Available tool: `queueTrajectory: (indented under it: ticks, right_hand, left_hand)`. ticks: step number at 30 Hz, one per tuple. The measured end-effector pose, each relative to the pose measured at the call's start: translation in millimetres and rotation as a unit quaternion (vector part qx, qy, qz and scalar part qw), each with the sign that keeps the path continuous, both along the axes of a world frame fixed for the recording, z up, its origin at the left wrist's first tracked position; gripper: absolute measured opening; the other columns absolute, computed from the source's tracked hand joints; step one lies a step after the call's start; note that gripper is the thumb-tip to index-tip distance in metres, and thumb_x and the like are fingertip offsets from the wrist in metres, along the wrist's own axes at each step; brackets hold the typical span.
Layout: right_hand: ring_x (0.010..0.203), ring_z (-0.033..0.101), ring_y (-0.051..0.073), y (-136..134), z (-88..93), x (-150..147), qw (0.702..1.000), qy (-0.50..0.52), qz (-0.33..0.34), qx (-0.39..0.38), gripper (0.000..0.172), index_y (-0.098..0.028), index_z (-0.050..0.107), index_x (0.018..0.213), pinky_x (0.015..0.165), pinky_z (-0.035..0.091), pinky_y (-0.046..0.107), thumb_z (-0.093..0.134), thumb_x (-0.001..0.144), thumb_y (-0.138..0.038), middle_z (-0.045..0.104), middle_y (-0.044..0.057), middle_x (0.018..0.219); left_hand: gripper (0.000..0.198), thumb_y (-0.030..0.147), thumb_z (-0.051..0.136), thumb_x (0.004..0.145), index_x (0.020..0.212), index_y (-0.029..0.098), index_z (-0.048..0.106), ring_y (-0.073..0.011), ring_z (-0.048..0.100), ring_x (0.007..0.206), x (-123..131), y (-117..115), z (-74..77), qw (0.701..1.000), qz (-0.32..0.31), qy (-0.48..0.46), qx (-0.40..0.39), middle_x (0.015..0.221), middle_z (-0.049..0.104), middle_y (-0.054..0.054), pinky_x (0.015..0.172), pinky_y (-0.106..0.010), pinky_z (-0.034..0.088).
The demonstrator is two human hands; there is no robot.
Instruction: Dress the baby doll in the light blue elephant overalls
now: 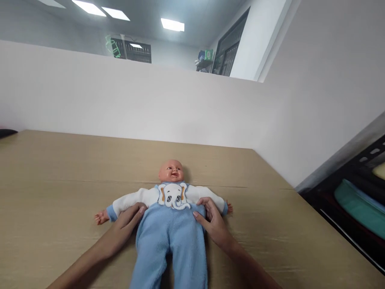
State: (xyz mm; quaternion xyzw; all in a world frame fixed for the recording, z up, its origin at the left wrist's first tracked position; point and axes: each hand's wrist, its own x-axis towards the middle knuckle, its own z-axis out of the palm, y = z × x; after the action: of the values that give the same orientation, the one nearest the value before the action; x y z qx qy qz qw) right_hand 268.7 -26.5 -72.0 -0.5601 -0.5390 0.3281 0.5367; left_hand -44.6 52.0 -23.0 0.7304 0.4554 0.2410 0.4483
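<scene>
A baby doll [171, 171] lies face up on the table with its arms spread. It wears blue fleece overalls [171, 228] with a white elephant face [174, 195] on the bib, and white sleeves with blue cuffs. At the waist on the left, my left hand [128, 220] is closed at the edge of the overalls, its fingertips partly hidden beside the doll. On the opposite side, my right hand [214, 220] has thumb and forefinger closed around the overalls' edge, just below the doll's arm. The doll's feet are out of frame.
A light wood-coloured table [60, 184] supports the doll. Behind it stands a white half wall [135, 100], with another wall on the right. A black rack [331, 208] holding folded teal cloth [361, 206] is at the right. A dark object [7, 133] shows at the far left.
</scene>
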Motion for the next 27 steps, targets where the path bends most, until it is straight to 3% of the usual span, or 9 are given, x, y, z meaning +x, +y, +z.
queueTrajectory:
  ticks: [5, 11, 13, 16, 18, 20, 22, 25, 27]
  right_hand:
    - [0.094, 0.058, 0.025, 1.2, -3.5, 0.6, 0.98, -0.177, -0.082, 0.04, 0.015, -0.024, 0.063, 0.103, 0.088, 0.047, 0.038, 0.063, 0.095, -0.036, 0.064, 0.006, 0.1]
    - [0.092, 0.059, 0.025, -2.9, -9.6, -5.2, 0.972, -0.189, -0.127, 0.058, 0.019, -0.024, 0.061, 0.106, 0.088, 0.049, 0.04, 0.057, 0.089, -0.018, 0.063, 0.006, 0.097]
    - [0.085, 0.057, 0.024, -3.6, -11.4, -4.1, 0.974, -0.165, -0.146, 0.045, 0.02, -0.024, 0.06, 0.104, 0.08, 0.049, 0.038, 0.055, 0.086, -0.016, 0.062, 0.005, 0.093]
    - [0.075, 0.055, 0.022, -3.8, -13.6, -2.8, 0.981, -0.102, -0.161, 0.034, 0.009, -0.025, 0.055, 0.098, 0.071, 0.048, 0.035, 0.056, 0.09, -0.023, 0.058, 0.003, 0.085]
    - [0.076, 0.058, 0.022, -4.8, -14.0, -3.6, 0.985, -0.052, -0.16, 0.043, 0.009, -0.026, 0.05, 0.095, 0.071, 0.049, 0.034, 0.058, 0.092, -0.03, 0.056, 0.002, 0.083]
    - [0.078, 0.059, 0.022, -7.0, -13.0, -5.2, 0.985, -0.021, -0.164, 0.057, 0.013, -0.027, 0.047, 0.092, 0.072, 0.05, 0.033, 0.058, 0.094, -0.035, 0.054, 0.001, 0.082]
    - [0.077, 0.058, 0.021, -10.3, -10.7, -6.4, 0.981, -0.004, -0.181, 0.072, 0.016, -0.027, 0.046, 0.091, 0.07, 0.05, 0.032, 0.058, 0.095, -0.038, 0.051, 0.0, 0.081]
    - [0.074, 0.054, 0.019, -15.1, -6.6, -6.0, 0.97, 0.011, -0.22, 0.099, 0.019, -0.026, 0.045, 0.09, 0.067, 0.047, 0.03, 0.059, 0.095, -0.038, 0.049, 0.0, 0.082]
    - [0.072, 0.05, 0.019, -17.1, -4.9, -5.1, 0.965, 0.014, -0.238, 0.106, 0.019, -0.026, 0.045, 0.089, 0.064, 0.044, 0.03, 0.06, 0.094, -0.037, 0.047, 0.0, 0.082]
  left_hand:
    - [0.038, 0.057, 0.038, 0.103, 0.092, 0.025, 0.055, -0.0277, 0.063, 0.091, 4.3, 5.5, -5.6, 0.995, -0.024, 0.027, 0.089, 0.091, 0.066, -0.003, 0.088, -0.039, 0.052]
    - [0.026, 0.046, 0.042, 0.101, 0.098, 0.024, 0.055, -0.0304, 0.066, 0.09, 5.8, 13.1, -17.6, 0.975, 0.018, 0.093, 0.201, 0.096, 0.07, -0.008, 0.085, -0.043, 0.052]
    - [0.019, 0.039, 0.044, 0.099, 0.101, 0.024, 0.054, -0.0313, 0.065, 0.094, 7.9, 16.3, -11.8, 0.961, 0.048, 0.113, 0.246, 0.099, 0.068, -0.01, 0.086, -0.045, 0.051]
    - [0.017, 0.033, 0.043, 0.1, 0.108, 0.023, 0.054, -0.0318, 0.062, 0.103, 22.6, 17.3, 11.7, 0.937, 0.071, 0.101, 0.327, 0.107, 0.066, -0.012, 0.093, -0.047, 0.049]
    - [0.019, 0.033, 0.042, 0.104, 0.111, 0.023, 0.056, -0.0315, 0.06, 0.109, 44.1, 13.8, 33.1, 0.928, 0.022, 0.08, 0.364, 0.112, 0.067, -0.012, 0.098, -0.048, 0.047]
    - [0.021, 0.034, 0.042, 0.107, 0.113, 0.025, 0.059, -0.0309, 0.058, 0.117, 75.3, 8.9, 51.8, 0.924, -0.069, 0.088, 0.366, 0.122, 0.067, -0.011, 0.103, -0.047, 0.046]
    - [0.02, 0.036, 0.049, 0.105, 0.118, 0.025, 0.06, -0.0308, 0.055, 0.127, 113.4, 6.2, 61.2, 0.908, -0.159, 0.12, 0.368, 0.129, 0.066, -0.01, 0.111, -0.047, 0.042]
    - [0.043, 0.045, 0.069, 0.094, 0.128, 0.019, 0.059, -0.0348, 0.056, 0.128, 172.4, 11.1, 54.7, 0.866, -0.26, 0.234, 0.357, 0.137, 0.064, -0.016, 0.107, -0.047, 0.046]
    - [0.05, 0.04, 0.08, 0.084, 0.122, 0.013, 0.063, -0.0388, 0.06, 0.122, 205.0, 18.3, 42.5, 0.855, -0.274, 0.266, 0.35, 0.129, 0.068, -0.021, 0.104, -0.049, 0.048]
